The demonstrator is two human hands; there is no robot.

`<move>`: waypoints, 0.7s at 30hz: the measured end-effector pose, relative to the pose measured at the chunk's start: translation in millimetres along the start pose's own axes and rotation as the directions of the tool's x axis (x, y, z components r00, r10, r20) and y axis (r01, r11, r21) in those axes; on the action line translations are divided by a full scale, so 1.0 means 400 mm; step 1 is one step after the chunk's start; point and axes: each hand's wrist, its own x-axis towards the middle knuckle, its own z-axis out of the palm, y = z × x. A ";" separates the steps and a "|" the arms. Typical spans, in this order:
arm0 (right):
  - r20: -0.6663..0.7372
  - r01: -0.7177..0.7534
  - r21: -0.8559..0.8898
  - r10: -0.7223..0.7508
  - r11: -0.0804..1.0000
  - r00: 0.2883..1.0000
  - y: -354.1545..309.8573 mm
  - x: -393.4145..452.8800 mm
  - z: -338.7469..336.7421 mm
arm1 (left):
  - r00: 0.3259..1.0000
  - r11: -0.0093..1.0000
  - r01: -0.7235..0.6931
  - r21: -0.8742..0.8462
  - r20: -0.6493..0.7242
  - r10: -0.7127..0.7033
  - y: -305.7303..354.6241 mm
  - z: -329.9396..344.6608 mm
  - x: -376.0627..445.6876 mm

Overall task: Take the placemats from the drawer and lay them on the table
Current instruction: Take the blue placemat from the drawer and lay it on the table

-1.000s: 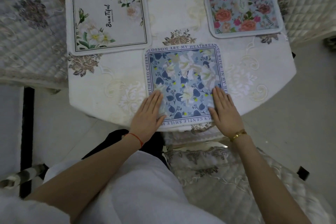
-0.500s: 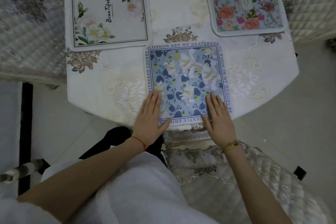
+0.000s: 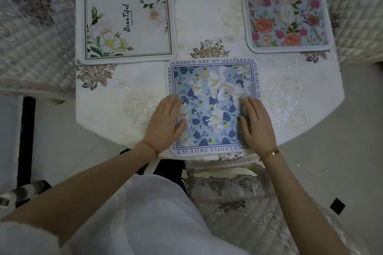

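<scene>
Three square placemats lie flat on the table [image 3: 124, 97], which is covered by a white embroidered cloth. The blue-leaf placemat [image 3: 213, 99] with lettering round its border sits at the near edge. My left hand [image 3: 167, 122] rests flat on its left side, fingers straight. My right hand [image 3: 257, 124] presses flat on its right side. A white placemat [image 3: 126, 20] with green flowers lies at the far left. A pink-rose placemat [image 3: 288, 12] lies at the far right.
Quilted chair covers stand at the left [image 3: 33, 33] and the far right [image 3: 356, 10]. Another quilted chair seat [image 3: 238, 203] is right below the table's near edge, beside my legs. Pale floor tiles surround the table.
Both hands have slid a little along the blue-leaf placemat, still flat on it. The mat looks slightly shifted toward the table's near edge. The camera view has moved a bit.
</scene>
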 end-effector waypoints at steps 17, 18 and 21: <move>0.074 0.107 -0.005 -0.106 0.994 0.992 0.042 0.333 -0.010 | 0.985 0.983 0.167 0.072 -0.046 -0.164 -0.030 -0.008 0.274; 0.062 0.087 -0.003 -0.087 0.996 0.994 0.059 0.323 -0.020 | 0.983 0.981 0.181 0.073 -0.044 -0.178 -0.035 -0.009 0.271; 0.034 0.030 -0.005 -0.030 1.000 0.999 0.092 0.304 -0.039 | 0.971 0.970 0.236 0.055 -0.055 -0.233 -0.038 -0.012 0.260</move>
